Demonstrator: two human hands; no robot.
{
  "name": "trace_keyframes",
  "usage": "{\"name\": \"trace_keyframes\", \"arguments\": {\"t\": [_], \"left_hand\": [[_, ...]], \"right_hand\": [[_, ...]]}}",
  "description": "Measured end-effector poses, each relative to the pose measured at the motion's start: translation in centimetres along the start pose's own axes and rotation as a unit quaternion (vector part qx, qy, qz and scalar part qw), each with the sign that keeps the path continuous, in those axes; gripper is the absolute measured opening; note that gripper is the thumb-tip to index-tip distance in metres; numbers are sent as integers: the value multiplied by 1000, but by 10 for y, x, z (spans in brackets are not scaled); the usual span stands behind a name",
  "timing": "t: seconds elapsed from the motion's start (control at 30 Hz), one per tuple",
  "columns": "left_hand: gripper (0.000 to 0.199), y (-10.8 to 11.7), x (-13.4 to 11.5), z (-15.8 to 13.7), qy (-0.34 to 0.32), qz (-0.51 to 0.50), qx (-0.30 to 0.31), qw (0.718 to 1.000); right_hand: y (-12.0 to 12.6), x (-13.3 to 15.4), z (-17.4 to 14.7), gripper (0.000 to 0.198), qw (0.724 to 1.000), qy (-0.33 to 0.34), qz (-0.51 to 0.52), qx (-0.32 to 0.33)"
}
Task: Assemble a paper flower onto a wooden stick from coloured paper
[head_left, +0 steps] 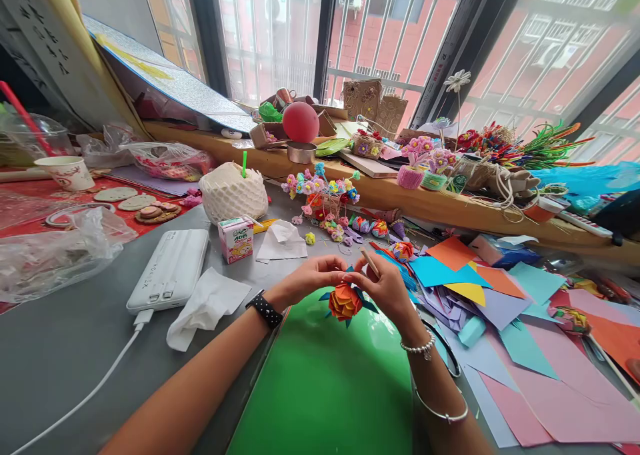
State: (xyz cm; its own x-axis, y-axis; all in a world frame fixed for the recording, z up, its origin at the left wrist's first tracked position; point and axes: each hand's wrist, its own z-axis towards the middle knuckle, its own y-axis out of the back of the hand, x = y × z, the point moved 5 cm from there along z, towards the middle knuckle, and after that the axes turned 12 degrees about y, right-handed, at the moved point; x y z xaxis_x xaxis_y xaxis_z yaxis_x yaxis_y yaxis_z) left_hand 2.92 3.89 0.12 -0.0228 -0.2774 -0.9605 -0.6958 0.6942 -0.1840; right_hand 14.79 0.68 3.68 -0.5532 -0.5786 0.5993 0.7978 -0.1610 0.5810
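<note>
An orange paper flower (345, 302) with dark blue-green pointed paper leaves hangs between my hands, above a green board (325, 388). My left hand (315, 276) is closed, its fingertips pinching the flower's upper edge by a leaf. From the other side, my right hand (389, 288) meets it with thumb and finger pressed at the same spot. A thin light-brown stick (369, 260) pokes out of the right hand's fingers; its lower end is hidden, so I cannot tell exactly what it is.
Left of the board are a crumpled tissue (207, 308), a white power bank (170, 268) with a cable, and a small drink carton (236, 240). Coloured paper sheets (540, 362) cover the right side. Behind stand a wrapped coconut (234, 192) and a flower basket (325, 205).
</note>
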Motion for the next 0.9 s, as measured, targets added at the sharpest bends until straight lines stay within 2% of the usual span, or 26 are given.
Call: {"name": "trace_keyframes", "arguments": {"t": [0.37, 0.6, 0.9], "left_hand": [[25, 4, 6, 6, 13, 42, 2, 999], [25, 7, 3, 5, 0, 76, -13, 997], [23, 12, -1, 3, -21, 135, -47, 989]], "right_hand": [[-5, -11, -2, 23, 998, -17, 22, 61], [-7, -18, -5, 23, 985, -59, 123, 106], [-10, -20, -6, 18, 979, -75, 148, 118]]}}
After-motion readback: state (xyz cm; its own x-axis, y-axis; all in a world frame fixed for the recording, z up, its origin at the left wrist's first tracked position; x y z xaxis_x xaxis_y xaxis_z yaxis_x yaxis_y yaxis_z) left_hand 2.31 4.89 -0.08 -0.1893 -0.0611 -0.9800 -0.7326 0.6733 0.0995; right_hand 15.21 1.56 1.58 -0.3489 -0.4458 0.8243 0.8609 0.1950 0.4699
